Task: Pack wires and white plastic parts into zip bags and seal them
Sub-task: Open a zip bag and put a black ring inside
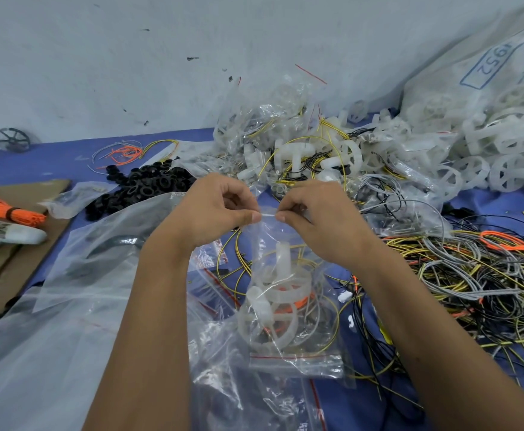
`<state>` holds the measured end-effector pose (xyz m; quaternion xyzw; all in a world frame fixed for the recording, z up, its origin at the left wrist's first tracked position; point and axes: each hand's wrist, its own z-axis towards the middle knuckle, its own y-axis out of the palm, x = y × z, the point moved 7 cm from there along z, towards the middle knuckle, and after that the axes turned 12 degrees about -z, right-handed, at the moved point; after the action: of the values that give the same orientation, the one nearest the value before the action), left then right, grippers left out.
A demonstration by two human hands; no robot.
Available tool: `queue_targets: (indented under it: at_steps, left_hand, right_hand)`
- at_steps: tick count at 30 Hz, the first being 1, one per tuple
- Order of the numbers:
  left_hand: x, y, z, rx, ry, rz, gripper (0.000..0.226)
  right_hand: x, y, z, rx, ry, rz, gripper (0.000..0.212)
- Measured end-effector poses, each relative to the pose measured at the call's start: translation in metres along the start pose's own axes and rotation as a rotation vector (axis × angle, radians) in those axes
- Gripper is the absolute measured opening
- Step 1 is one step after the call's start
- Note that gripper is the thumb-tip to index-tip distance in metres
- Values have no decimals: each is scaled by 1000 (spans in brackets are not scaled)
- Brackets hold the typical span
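Blue work surface bounded at the far side by a pale wall; around the held zip bag it is crowded, with a tangle of loose wires to the bag's right, black rings beyond it to the left, and filled bags and white plastic wheels beyond it. Bag contents show only dimly through the film: white plastic parts with orange and yellow wire. Left hand and right hand each pinch the bag's top strip between thumb and forefinger; the bag hangs beneath both grips.
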<state>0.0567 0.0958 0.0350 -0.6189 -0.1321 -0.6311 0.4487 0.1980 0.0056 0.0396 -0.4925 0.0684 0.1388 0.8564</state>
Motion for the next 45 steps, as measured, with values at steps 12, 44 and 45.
queue_targets:
  at_steps: [12,44,45]
  left_hand:
    - [-5,0,-4,-37,-34,0,15]
    - [14,49,12,-112,108,200,12]
    - [14,48,12,-111,103,197,10]
  right_hand:
    - [39,9,-32,67,205,109,10]
    - [50,32,-56,199,443,826,4]
    - [50,32,-56,201,445,827,5]
